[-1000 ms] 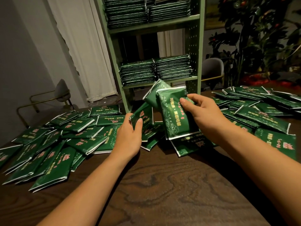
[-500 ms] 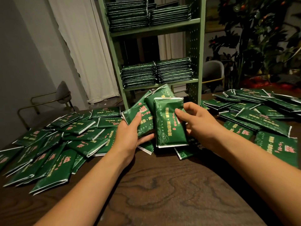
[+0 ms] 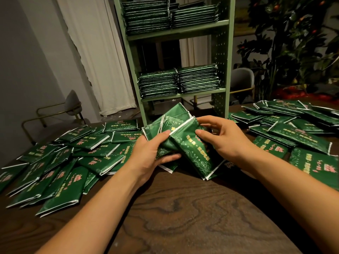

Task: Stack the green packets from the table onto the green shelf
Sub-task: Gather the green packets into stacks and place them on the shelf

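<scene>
Gathering is the step I read from the head view, the only one I have: both hands are up over the middle of the tabletop (image 3: 183, 213) with a loose fan of green packets (image 3: 176, 143) between them. My left hand (image 3: 148, 154) curls its thumb over the front of the bundle and its fingers under the low edge, so it grips the left part of the fan. My right hand (image 3: 225, 142) pinches the nearest packet at its top right corner, fingers bent, thumb on the printed face.

What worries me is the bundle itself. The packets stand at different tilts, corners splayed, none squared to another, and the wrappers look glossy, so I judge they could slide apart. If I lift toward the green shelf (image 3: 222, 52) like this, the front packet, held by one corner only, could swing down and drop at the near side of the tabletop, or the middle ones could slip out between my palms. I would tap them flush first.

The held packets sit between the hands, touching both, above a few loose ones lying under them. Many more lie scattered toward the left edge (image 3: 60, 171) and the far right corner (image 3: 293, 125). The shelf stands at the far edge, just behind the bundle, with two stacks side by side on each visible level.
</scene>
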`<state>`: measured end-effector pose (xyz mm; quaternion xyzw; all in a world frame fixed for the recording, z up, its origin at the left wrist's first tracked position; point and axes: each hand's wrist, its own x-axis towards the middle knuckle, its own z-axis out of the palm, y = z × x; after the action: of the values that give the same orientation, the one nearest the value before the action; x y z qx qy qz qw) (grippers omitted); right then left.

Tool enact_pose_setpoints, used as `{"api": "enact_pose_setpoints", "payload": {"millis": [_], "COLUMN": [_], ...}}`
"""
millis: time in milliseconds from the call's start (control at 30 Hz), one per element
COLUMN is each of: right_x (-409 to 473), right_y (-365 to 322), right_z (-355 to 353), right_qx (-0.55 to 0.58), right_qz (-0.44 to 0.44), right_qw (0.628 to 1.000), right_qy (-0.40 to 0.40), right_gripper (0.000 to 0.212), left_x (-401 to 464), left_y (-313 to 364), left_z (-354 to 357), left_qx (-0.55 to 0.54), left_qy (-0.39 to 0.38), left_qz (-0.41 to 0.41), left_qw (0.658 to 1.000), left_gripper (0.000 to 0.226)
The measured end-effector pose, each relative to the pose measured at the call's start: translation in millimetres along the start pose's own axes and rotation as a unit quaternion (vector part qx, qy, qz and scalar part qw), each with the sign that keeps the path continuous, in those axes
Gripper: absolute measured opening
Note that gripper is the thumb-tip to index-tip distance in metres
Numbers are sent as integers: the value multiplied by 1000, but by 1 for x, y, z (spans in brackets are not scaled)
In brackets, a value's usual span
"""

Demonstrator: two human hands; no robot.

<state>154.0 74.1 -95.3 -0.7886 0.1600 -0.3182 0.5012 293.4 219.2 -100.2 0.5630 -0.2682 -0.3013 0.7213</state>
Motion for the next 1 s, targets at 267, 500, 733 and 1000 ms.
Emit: {"api": "enact_pose_setpoints", "payload": {"millis": [267, 500, 733, 1000], "right_x": [2, 2, -2, -1], "right_y": [0, -4, -7, 3], "right_z": [-2, 9, 23, 16], "right_qx": [-33, 240, 274, 77], "right_qz": [13, 161, 177, 118], "right_qw": [999, 957, 945, 990], "right_qy": [25, 13, 7, -6], "right_gripper": [14, 8, 13, 18], "left_x": [0, 5, -2, -2], "left_y": [0, -1, -5, -7], "left_z": [1, 1, 13, 9], "left_qx": [-19, -86, -83, -76], "left_qy": [24, 72, -11, -41], "left_qz": [27, 32, -3, -15], "left_qw": [999, 993, 996, 996], "left_gripper": [23, 34, 29, 25]}}
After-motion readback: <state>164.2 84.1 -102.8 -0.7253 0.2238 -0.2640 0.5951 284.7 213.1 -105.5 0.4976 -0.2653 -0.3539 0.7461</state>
